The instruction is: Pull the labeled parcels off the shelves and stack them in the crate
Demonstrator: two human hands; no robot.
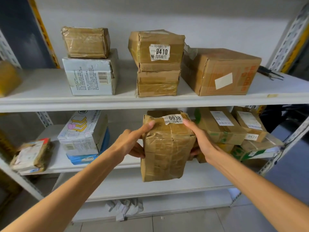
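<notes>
Several white shelves (50,101) stand behind the grip, loaded with boxes (220,71). Above the grip sits a box (157,51) marked 0410. Inside the grip hangs the parcel (167,148), a tall brown carton, dented, wrapped in shiny tape, held just in front of the middle shelf (56,161). The left hand (132,143) clasps its left side, the right hand (202,139) its right, forefingers (147,125) stretched along the top edge. Between those fingertips sits a torn white label (173,119) reading 0038.

Taped brown parcel 0038 (167,146), upright, before lower shelf (55,163), parcel 0410 (157,49) atop plain box (158,82)
</notes>
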